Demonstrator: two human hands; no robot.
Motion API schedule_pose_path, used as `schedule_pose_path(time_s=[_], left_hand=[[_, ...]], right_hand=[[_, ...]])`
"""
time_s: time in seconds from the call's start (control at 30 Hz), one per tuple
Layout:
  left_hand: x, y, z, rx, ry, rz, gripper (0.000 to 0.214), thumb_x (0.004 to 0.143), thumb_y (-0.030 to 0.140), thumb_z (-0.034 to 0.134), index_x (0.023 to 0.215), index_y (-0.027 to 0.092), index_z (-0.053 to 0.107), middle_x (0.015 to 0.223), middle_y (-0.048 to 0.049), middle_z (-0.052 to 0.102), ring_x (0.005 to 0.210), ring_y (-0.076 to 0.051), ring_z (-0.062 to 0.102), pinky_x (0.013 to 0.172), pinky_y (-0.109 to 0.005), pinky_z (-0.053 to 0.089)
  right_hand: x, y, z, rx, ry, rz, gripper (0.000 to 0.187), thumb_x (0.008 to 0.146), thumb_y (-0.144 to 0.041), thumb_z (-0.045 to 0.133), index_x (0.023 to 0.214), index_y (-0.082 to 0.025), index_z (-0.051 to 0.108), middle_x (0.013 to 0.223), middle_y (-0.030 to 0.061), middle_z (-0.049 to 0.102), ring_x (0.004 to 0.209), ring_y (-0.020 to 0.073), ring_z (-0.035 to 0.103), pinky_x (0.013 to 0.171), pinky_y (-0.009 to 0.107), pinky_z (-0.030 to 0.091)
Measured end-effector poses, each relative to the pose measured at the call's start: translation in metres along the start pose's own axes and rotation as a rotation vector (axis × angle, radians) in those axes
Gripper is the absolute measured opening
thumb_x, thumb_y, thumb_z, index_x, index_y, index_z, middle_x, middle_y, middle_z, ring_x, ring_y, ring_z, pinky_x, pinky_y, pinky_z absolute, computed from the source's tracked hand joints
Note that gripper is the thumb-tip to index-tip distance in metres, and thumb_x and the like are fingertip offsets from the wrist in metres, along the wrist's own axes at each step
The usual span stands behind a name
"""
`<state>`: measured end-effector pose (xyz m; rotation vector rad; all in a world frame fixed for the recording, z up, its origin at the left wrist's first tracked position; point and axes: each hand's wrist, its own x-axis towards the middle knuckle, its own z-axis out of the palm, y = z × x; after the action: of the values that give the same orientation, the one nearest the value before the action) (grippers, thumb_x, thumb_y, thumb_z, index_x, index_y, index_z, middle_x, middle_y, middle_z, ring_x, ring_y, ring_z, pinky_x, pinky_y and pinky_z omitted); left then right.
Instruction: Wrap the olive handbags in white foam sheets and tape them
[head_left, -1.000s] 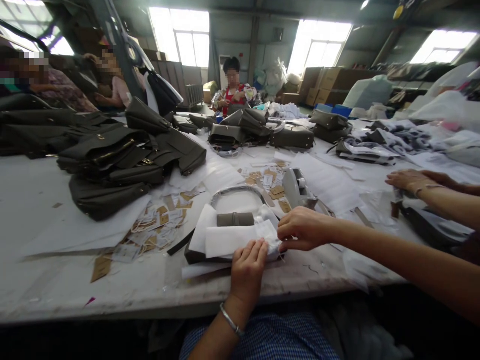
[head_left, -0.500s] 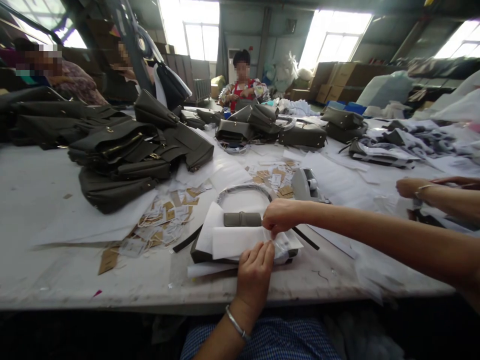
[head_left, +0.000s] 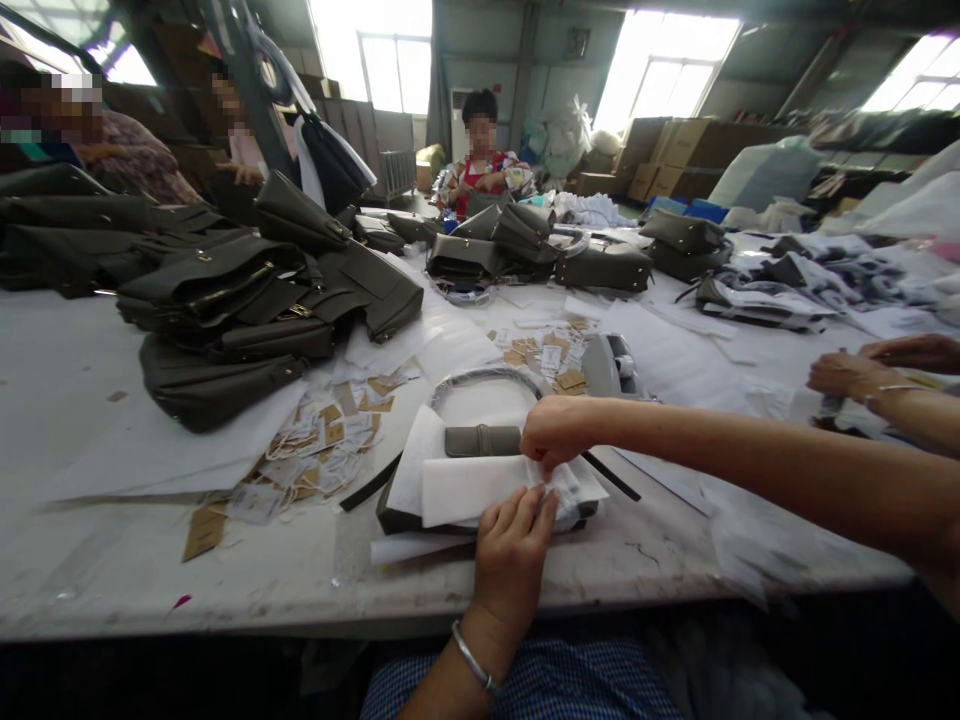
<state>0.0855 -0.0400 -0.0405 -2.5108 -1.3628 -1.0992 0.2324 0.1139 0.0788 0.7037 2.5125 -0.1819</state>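
Note:
A dark olive handbag (head_left: 390, 518) lies on the table before me, its front covered by white foam sheets (head_left: 457, 490). A grey-green leather piece with a raised middle band (head_left: 482, 441) shows above the lower sheet. The bag's plastic-wrapped handle (head_left: 487, 378) arches behind it. My right hand (head_left: 559, 430) is closed, pinching crumpled clear plastic film (head_left: 574, 488) at the bag's right side. Just below, my left hand (head_left: 514, 545), with a silver bangle at the wrist, bends its fingers onto the same film; its thumb is hidden. The fingertips of both hands nearly meet.
Dark handbags (head_left: 225, 300) are heaped at the left, with more bags (head_left: 502, 245) farther back. Paper tags with strings (head_left: 315, 450) lie scattered nearby. Another person's hands (head_left: 862, 375) work at the right. A person in red (head_left: 480, 175) is across the table.
My left fingers have shifted slightly right and spread a little at the film. My right hand stays almost in place. The co-worker's hands at the right have moved.

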Motion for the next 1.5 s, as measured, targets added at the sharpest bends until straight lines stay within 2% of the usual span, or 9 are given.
schedule_pose_path(time_s=[0.27,0.47,0.63,0.87,1.07,1.2,1.27,1.37,1.5], left_hand=[[-0.004,-0.004,0.0,-0.006,0.03,0.066,0.033,0.103,0.021,0.043,0.13,0.027,0.06,0.138,0.0001,0.06,0.117,-0.019,0.06,0.09,-0.035,0.045],[-0.005,-0.006,0.001,-0.004,0.02,0.082,0.033,0.103,0.022,0.042,0.131,0.026,0.06,0.13,0.0024,0.066,0.116,-0.018,0.061,0.087,-0.032,0.046],[-0.005,-0.005,0.001,-0.007,0.008,0.065,0.032,0.102,0.022,0.046,0.131,0.026,0.06,0.129,0.0031,0.067,0.115,-0.017,0.061,0.087,-0.032,0.046],[-0.006,-0.002,0.003,-0.047,0.031,0.03,0.034,0.104,0.027,0.04,0.13,0.028,0.061,0.129,0.0075,0.067,0.113,-0.017,0.062,0.088,-0.033,0.045],[-0.005,-0.003,0.002,-0.053,0.035,0.04,0.034,0.103,0.029,0.041,0.131,0.028,0.06,0.13,0.0078,0.066,0.113,-0.018,0.061,0.09,-0.033,0.045],[-0.006,-0.003,0.002,-0.039,0.054,0.052,0.034,0.101,0.029,0.047,0.132,0.03,0.059,0.129,0.0081,0.067,0.112,-0.017,0.061,0.088,-0.033,0.047],[-0.007,-0.003,0.003,-0.035,0.064,0.048,0.034,0.099,0.028,0.051,0.133,0.031,0.059,0.128,0.0071,0.067,0.112,-0.017,0.061,0.088,-0.033,0.048],[-0.009,-0.002,0.004,-0.032,0.074,0.047,0.036,0.098,0.027,0.054,0.134,0.031,0.058,0.127,0.0043,0.068,0.112,-0.019,0.062,0.088,-0.034,0.05],[-0.009,-0.002,0.007,-0.016,0.079,0.048,0.035,0.099,0.025,0.052,0.133,0.031,0.059,0.127,0.0044,0.068,0.11,-0.019,0.063,0.087,-0.034,0.051]], right_hand=[[0.003,-0.007,-0.008,-0.031,-0.047,0.035,0.017,0.072,-0.043,0.077,0.08,-0.028,0.077,0.069,-0.0021,0.072,0.058,0.013,0.057,0.054,0.026,0.024],[0.017,-0.01,-0.018,-0.005,-0.128,0.072,0.021,0.064,-0.045,0.084,0.074,-0.027,0.077,0.067,-0.0028,0.072,0.058,0.0137,0.058,0.056,0.026,0.029],[0.038,-0.01,-0.022,-0.017,-0.29,0.072,0.023,0.059,-0.043,0.086,0.06,-0.025,0.073,0.057,-0.0031,0.068,0.058,0.0152,0.059,0.06,0.027,0.034],[0.047,0.001,-0.017,-0.042,-0.29,0.101,0.031,0.058,-0.053,0.084,0.068,-0.025,0.076,0.065,0.0003,0.07,0.067,0.0194,0.062,0.064,0.029,0.036],[0.044,0.028,-0.01,0.139,-0.127,0.2,0.038,0.055,-0.056,0.085,0.07,-0.022,0.076,0.063,0.0002,0.07,0.063,0.0172,0.059,0.062,0.027,0.033],[0.031,0.046,-0.003,0.21,0.038,0.245,0.034,0.066,-0.05,0.081,0.087,-0.025,0.077,0.079,-0.002,0.075,0.067,0.0144,0.062,0.059,0.023,0.035],[0.021,0.053,0.002,0.223,0.153,0.306,0.027,0.076,-0.041,0.075,0.095,-0.023,0.077,0.088,0.0009,0.076,0.074,0.0168,0.065,0.061,0.024,0.038],[0.007,0.052,0.014,0.224,0.323,0.366,0.027,0.085,-0.035,0.065,0.107,-0.02,0.075,0.104,0.0074,0.075,0.089,0.022,0.068,0.072,0.027,0.044],[-0.004,0.032,0.041,0.24,0.39,0.268,0.033,0.082,-0.049,0.069,0.103,-0.025,0.077,0.106,0.0062,0.075,0.101,0.0235,0.066,0.089,0.031,0.045]])
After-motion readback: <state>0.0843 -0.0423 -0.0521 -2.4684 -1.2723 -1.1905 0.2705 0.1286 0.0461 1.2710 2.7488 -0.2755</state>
